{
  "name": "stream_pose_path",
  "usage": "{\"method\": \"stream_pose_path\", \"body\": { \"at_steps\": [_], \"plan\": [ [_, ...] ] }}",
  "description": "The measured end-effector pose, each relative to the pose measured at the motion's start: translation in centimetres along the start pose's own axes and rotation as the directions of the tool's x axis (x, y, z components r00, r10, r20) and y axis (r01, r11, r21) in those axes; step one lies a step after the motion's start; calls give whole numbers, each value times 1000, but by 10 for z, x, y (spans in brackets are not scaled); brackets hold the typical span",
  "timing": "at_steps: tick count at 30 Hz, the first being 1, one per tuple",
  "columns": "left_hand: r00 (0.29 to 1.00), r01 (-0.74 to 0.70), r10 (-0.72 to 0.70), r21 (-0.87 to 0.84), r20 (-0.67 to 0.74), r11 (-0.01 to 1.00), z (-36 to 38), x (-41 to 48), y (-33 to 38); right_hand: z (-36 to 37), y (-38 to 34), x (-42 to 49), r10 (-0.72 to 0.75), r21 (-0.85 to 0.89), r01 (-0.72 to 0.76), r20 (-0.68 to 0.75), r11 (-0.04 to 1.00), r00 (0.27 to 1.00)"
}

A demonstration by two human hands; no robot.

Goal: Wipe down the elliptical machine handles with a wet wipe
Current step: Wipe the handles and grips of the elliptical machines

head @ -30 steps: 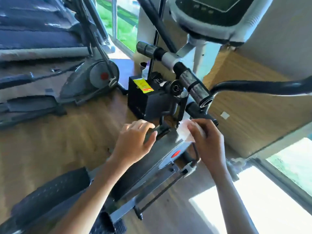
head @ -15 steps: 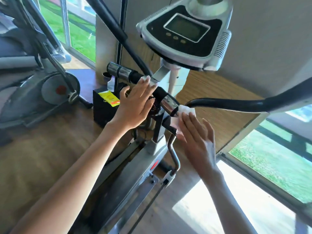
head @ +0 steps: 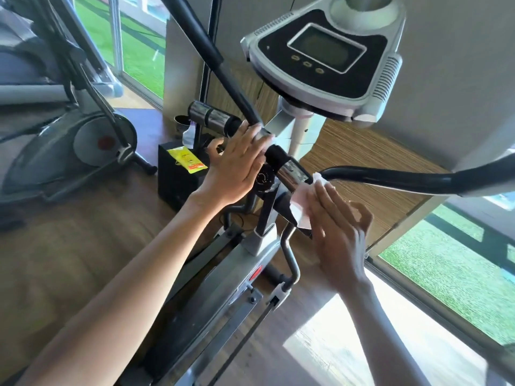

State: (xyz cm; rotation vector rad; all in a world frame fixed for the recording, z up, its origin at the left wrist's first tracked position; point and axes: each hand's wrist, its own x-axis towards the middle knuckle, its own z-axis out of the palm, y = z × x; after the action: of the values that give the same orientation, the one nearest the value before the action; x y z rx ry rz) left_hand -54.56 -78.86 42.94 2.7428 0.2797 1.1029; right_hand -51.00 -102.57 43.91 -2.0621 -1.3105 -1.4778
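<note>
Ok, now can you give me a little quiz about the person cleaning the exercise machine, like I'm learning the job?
1. True or false: the left hand rests on the handlebar.
2. What does the right hand press against the end of that bar? A) a sponge B) a wet wipe C) a spray bottle
3. Fill in: the label on the black box is mostly ____.

Key: 1 true; 2 B; 3 yellow.
</note>
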Motion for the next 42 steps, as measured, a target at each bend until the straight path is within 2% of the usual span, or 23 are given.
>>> {"method": "stream_pose_path", "body": {
  "at_steps": [2, 6, 8, 12, 13, 15, 17, 19, 21, 23, 25, 26, 27, 29, 32, 34, 35, 37, 39, 41, 42],
  "plan": [
    [1000, -1, 1, -9, -8, 1000, 0, 1, 1, 9, -12, 10, 10, -29, -10, -2, 1000, 1000],
    [1000, -6, 6, -3, 0, 1000, 1, 0, -4, 8, 0, -2, -166, -174, 157, -39, 972, 985],
    [1000, -2, 3, -50, 15, 999, 2, 1, -4, 0, 12, -10, -185, -169, 169, -79, 971, 980],
    [999, 31, -33, -79, -18, 996, 7, 1, 2, 13, 2, -1, 50, -9, -51, -54, 999, 997],
    [999, 35, -37, -71, -21, 997, 8, 2, 2, 16, -4, 3, 40, -33, -41, -42, 999, 998],
    [999, 32, -33, -53, -34, 998, 8, 2, 0, 16, -6, 3, -101, -171, 94, -35, 981, 994],
    [999, 25, -28, -56, -42, 998, 9, 2, -1, 7, 4, -8, -163, -207, 152, -36, 966, 986],
    [999, 25, -28, -78, -44, 997, 10, 1, -1, -3, 5, -9, -70, -119, 62, -65, 991, 995],
    [998, 29, -34, -110, -43, 993, 10, 1, 1, 1, -4, 8, 74, -25, -74, -8, 997, 997],
    [998, 33, -38, -109, -51, 994, 10, 1, 1, 14, -16, 34, 127, -4, -128, 154, 992, 980],
    [998, 34, -39, -84, -55, 996, 9, 1, 0, 20, -28, 49, 119, -28, -117, 370, 993, 922],
    [998, 35, -39, -76, -53, 997, 9, 0, -1, 18, -29, 49, 112, -43, -103, 416, 994, 903],
    [998, 37, -41, -75, -51, 997, 8, 1, -3, 13, -27, 45, 102, -71, -79, 417, 994, 903],
    [999, 38, -41, -97, -31, 995, 9, 1, -4, -2, -18, 28, 90, -82, -67, 323, 994, 942],
    [999, 40, -43, -134, -21, 990, 9, 0, -4, -12, -19, 34, 160, 45, -173, 208, 984, 965],
    [999, 33, -35, -155, -12, 987, 10, 1, -6, 0, -26, 54, 207, 127, -244, 249, 961, 946],
    [999, 31, -33, -148, -11, 989, 10, 1, -8, 5, -32, 59, 181, 66, -213, 321, 975, 930],
    [1000, 26, -27, -125, -7, 992, 10, 1, -10, 6, -36, 57, 68, -73, -39, 443, 997, 894],
    [1000, 21, -20, -122, 4, 992, 9, 1, -11, -1, -22, 44, -24, -128, 87, 430, 988, 902],
    [1000, 19, -18, -128, 13, 992, 10, 1, -10, -10, -9, 35, -27, -95, 67, 369, 993, 929],
    [1000, 20, -18, -128, 11, 992, 10, 0, -10, -10, -8, 36, 27, -41, -14, 344, 999, 939]
  ]
}}
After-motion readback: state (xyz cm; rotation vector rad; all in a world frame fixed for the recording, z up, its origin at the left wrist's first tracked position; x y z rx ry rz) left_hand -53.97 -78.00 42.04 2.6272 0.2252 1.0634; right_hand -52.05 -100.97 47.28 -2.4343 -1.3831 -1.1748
